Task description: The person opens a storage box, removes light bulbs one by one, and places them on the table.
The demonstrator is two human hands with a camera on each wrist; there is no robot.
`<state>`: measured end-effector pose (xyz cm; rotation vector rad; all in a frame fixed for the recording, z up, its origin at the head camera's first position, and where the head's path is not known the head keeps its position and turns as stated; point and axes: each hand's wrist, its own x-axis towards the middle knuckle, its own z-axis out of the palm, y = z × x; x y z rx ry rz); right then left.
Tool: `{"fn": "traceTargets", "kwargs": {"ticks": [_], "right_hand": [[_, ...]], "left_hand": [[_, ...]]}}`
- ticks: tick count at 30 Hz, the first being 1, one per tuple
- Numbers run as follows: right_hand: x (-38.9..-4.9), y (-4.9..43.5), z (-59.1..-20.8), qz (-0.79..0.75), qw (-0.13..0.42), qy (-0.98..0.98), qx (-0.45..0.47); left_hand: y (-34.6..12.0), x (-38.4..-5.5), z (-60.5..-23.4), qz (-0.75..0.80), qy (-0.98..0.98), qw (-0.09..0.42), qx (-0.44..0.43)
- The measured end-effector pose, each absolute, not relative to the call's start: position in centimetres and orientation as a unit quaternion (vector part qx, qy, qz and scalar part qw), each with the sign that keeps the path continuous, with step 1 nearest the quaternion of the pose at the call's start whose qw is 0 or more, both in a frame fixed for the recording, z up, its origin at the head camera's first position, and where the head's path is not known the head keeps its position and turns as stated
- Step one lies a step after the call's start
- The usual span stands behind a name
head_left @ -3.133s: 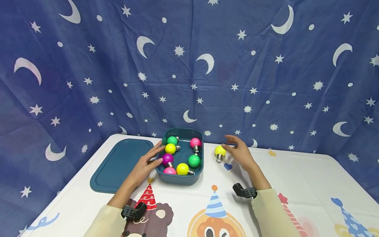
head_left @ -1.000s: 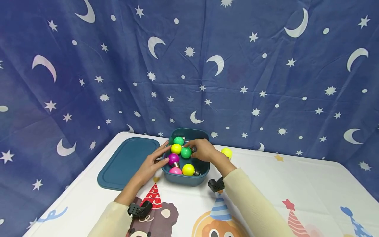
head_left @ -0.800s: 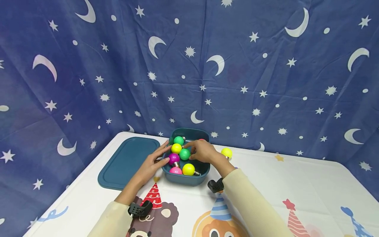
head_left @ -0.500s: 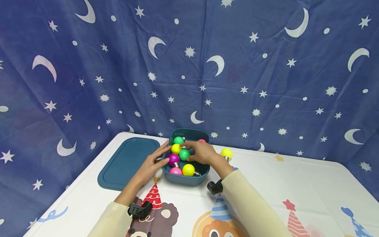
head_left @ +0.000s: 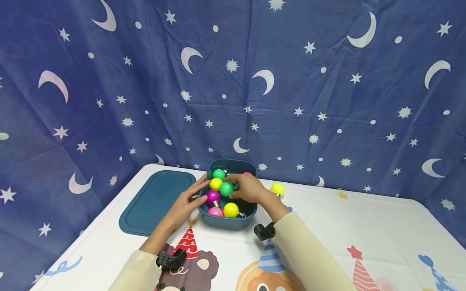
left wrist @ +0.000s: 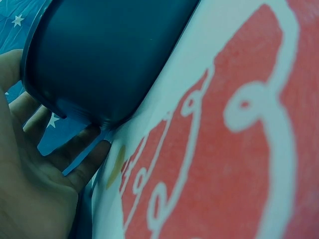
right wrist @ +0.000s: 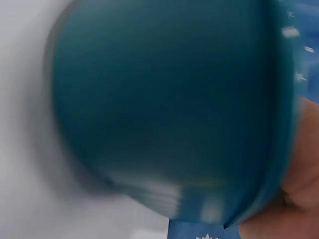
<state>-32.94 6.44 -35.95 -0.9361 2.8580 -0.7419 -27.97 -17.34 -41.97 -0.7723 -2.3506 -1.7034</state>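
In the head view, a dark teal plastic box (head_left: 227, 222) holds several coloured light bulbs: green, yellow, purple and pink. My right hand (head_left: 249, 189) reaches in over its right side and pinches a smooth green light bulb (head_left: 226, 188) between thumb and fingers, close to a yellow bulb (head_left: 215, 184). My left hand (head_left: 183, 205) rests against the box's left side with relaxed fingers, and the left wrist view shows its fingertips at the box wall (left wrist: 109, 55). The right wrist view is blurred; the box wall (right wrist: 164, 99) hides the held bulb there.
A flat teal lid (head_left: 156, 202) lies on the table left of the box. One yellow bulb (head_left: 278, 189) sits on the white tablecloth (head_left: 346, 226) just right of the box. A blue curtain (head_left: 218, 81) with moons and stars hangs behind.
My right hand came from beside the loose yellow bulb into the box. The smooth green bulb moved from the box's right side leftward, beside the yellow one. My left hand stays at the box.
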Motion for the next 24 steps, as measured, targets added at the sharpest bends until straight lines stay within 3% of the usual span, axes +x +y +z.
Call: {"fn": "traceTargets", "kwargs": {"ticks": [10, 24], "right_hand": [[-30.7, 8.8, -35.8, -0.416, -0.005, 0.874, -0.251], [-28.9, 14.1, -33.6, -0.466, -0.054, 0.864, -0.183]], "left_hand": [[-17.1, -28.0, -42.2, -0.559, -0.784, 0.072, -0.262], [-17.1, -27.9, -42.2, -0.554, -0.786, 0.08, -0.261]]}}
